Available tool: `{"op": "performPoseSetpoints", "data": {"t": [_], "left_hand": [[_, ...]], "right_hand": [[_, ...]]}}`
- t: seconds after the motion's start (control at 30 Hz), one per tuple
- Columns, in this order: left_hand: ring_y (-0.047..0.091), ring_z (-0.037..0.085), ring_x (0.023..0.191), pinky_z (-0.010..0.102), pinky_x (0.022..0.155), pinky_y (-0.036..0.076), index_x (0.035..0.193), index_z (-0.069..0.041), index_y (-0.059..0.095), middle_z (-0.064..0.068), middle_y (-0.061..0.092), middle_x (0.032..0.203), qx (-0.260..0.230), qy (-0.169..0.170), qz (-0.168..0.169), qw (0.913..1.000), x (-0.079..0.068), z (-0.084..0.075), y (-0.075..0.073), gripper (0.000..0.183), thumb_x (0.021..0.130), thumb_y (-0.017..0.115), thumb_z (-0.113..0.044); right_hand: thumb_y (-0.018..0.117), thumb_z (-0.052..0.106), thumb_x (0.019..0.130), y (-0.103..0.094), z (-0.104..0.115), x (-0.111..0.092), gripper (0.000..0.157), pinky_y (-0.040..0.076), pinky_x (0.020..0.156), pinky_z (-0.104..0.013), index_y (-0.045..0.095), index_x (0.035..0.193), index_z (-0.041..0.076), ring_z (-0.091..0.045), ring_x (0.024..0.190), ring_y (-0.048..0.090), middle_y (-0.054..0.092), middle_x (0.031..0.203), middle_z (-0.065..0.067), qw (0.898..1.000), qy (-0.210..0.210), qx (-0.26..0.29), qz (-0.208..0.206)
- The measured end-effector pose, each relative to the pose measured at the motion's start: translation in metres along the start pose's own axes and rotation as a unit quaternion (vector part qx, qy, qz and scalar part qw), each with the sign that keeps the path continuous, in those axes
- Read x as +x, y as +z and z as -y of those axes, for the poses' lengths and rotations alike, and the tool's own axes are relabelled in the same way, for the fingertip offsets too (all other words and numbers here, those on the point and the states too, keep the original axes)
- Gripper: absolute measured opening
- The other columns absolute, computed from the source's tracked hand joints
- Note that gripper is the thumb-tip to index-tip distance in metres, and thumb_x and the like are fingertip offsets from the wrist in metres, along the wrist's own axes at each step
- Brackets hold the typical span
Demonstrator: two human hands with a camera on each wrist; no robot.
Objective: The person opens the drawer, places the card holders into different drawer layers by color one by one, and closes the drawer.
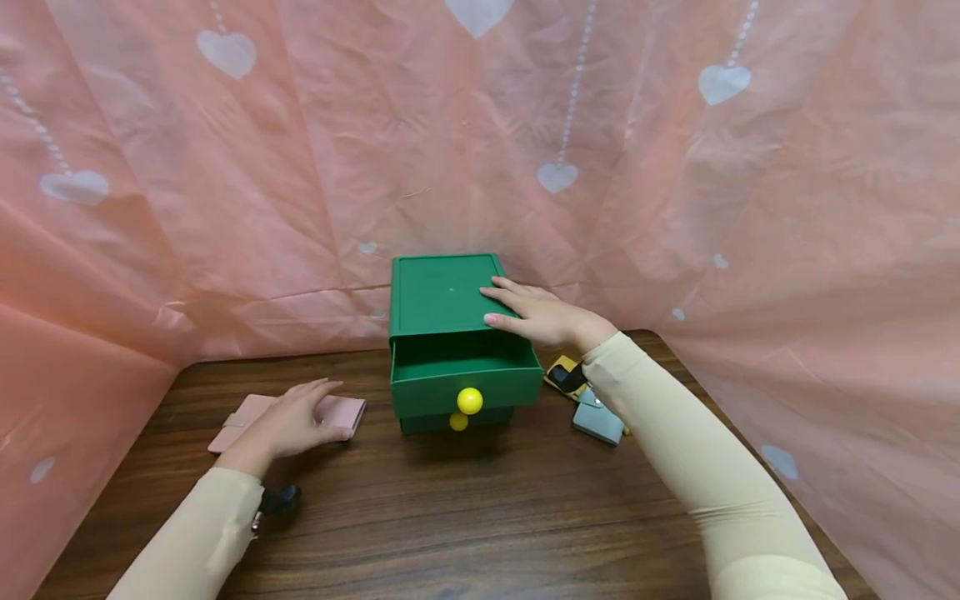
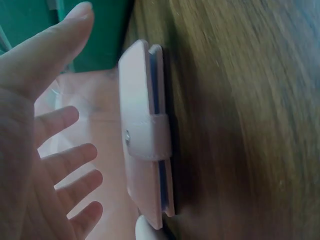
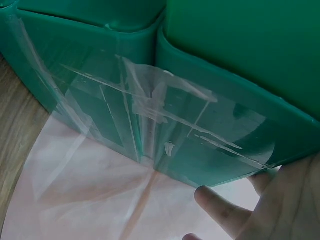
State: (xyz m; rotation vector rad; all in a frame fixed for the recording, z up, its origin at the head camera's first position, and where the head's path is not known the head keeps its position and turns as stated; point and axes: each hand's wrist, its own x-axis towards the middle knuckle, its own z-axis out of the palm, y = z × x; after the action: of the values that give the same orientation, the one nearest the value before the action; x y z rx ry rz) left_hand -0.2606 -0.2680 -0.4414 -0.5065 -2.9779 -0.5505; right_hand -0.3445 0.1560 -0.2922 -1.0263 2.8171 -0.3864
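A green two-drawer box [image 1: 442, 292] stands at the back of the table, its upper drawer [image 1: 420, 397] pulled out and bare inside where visible. My right hand [image 1: 546, 318] rests with spread fingers on the right edge of its top. Over a pink card holder [image 1: 345, 412] at the left hovers my left hand [image 1: 296, 421], fingers loosely extended. In the left wrist view the holder [image 2: 135, 95] shows a snap strap, and the fingers are apart from it. Another pink holder [image 1: 242, 419] lies partly behind that hand.
Right of the box lie a light blue card holder [image 1: 597, 420] and a yellow one [image 1: 561, 367], partly hidden by the right wrist. Yellow knobs [image 1: 470, 401] stick out from the drawers. Clear tape [image 3: 150, 105] covers the box's side. A pink curtain [image 1: 442, 167] hangs behind.
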Motion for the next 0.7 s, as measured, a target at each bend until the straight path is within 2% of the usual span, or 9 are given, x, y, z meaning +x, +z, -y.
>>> {"op": "performPoseSetpoints", "data": {"t": [0.3,0.53,0.7], "left_hand": [[0.033,0.055,0.136,0.075,0.104,0.025,0.149,-0.006,0.046,0.03,0.04,0.15,0.011,0.0,0.046,0.9989,0.005,0.006,0.004,0.097,0.074,0.082,-0.057],[0.034,0.056,0.135,0.074,0.103,0.026,0.148,-0.005,0.047,0.031,0.041,0.149,0.015,0.01,0.059,0.9981,0.006,0.01,0.006,0.099,0.072,0.083,-0.058],[0.035,0.055,0.135,0.072,0.104,0.027,0.148,-0.007,0.048,0.03,0.042,0.148,0.016,0.003,0.075,0.9971,0.009,0.012,0.006,0.098,0.072,0.083,-0.058]], "right_hand": [[0.029,0.07,0.099,0.001,0.001,-0.002,0.075,0.009,0.119,-0.058,0.018,0.162,0.03,-0.034,0.153,0.006,0.004,0.168,-0.001,1.0,0.002,0.001,0.003],[0.029,0.07,0.099,0.001,0.003,-0.003,0.076,0.009,0.118,-0.06,0.018,0.162,0.03,-0.035,0.153,0.006,0.004,0.168,-0.002,1.0,0.001,0.002,0.006],[0.029,0.07,0.099,0.001,0.003,-0.003,0.075,0.009,0.119,-0.059,0.018,0.162,0.03,-0.033,0.153,0.006,0.004,0.168,-0.001,1.0,0.002,0.002,0.005]]}}
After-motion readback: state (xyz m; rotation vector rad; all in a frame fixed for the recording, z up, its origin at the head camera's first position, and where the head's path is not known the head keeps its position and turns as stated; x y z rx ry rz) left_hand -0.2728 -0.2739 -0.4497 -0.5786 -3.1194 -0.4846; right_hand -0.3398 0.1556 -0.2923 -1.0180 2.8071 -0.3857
